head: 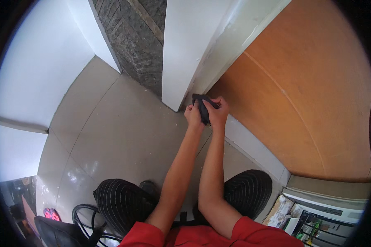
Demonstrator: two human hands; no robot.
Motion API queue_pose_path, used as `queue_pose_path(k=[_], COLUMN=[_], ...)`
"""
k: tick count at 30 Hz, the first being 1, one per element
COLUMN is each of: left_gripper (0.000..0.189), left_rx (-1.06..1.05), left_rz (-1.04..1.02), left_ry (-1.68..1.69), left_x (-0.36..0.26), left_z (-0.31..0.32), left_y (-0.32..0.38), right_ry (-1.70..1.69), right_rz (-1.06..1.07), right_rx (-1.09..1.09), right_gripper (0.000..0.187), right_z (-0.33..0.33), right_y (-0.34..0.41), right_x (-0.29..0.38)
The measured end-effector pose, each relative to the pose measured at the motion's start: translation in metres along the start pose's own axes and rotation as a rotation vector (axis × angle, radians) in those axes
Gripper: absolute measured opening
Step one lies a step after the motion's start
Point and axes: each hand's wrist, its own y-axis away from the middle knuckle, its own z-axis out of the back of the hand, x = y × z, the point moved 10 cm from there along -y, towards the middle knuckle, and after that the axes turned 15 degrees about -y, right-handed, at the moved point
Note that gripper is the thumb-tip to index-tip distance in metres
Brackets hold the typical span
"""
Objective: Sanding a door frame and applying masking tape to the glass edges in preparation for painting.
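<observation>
A small piece of black fabric (205, 115), folded or bunched, is held out in front of me at arm's length. My left hand (193, 114) grips its left side, fingers curled. From the right, my right hand (219, 113) pinches it, with the thumb laid across the cloth. Part of the fabric is hidden behind the fingers, and I cannot tell what garment or item it is. Both hands are over the tiled floor (126, 123), close to the foot of a white wall corner (181, 71).
An orange-brown wooden door (290, 92) rises on the right above a white sill (250, 139). At lower right stands a white cabinet (330, 207) with items inside. A black round-framed base (86, 213) and a pink patterned shoe (51, 213) are at lower left. Dark textured panelling (139, 46) lies ahead.
</observation>
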Motion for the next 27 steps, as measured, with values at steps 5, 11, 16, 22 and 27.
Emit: queue_pose_path(k=[5, 11, 16, 22, 27], left_gripper=[0.022, 0.021, 0.019, 0.02, 0.025], left_rx=[-0.099, 0.024, -0.09, 0.229, 0.27], left_rz=[0.045, -0.013, 0.153, 0.24, 0.302], left_ry=[-0.143, 0.075, -0.031, 0.283, 0.351], left_x=[0.015, -0.008, 0.007, -0.002, 0.014], left_z=[0.016, 0.001, 0.015, -0.034, -0.032], left_y=[-0.004, 0.003, 0.005, 0.009, -0.001], right_ry=[-0.104, 0.005, -0.065, -0.026, 0.088], right_rz=[0.04, 0.085, 0.045, 0.143, 0.207], right_rx=[-0.155, -0.06, -0.09, -0.001, -0.018], right_gripper=[0.024, 0.023, 0.022, 0.022, 0.019], right_z=[0.018, -0.004, -0.001, -0.021, -0.033], right_y=[0.013, 0.008, 0.01, -0.003, 0.007], right_x=[-0.031, 0.007, -0.014, 0.038, 0.048])
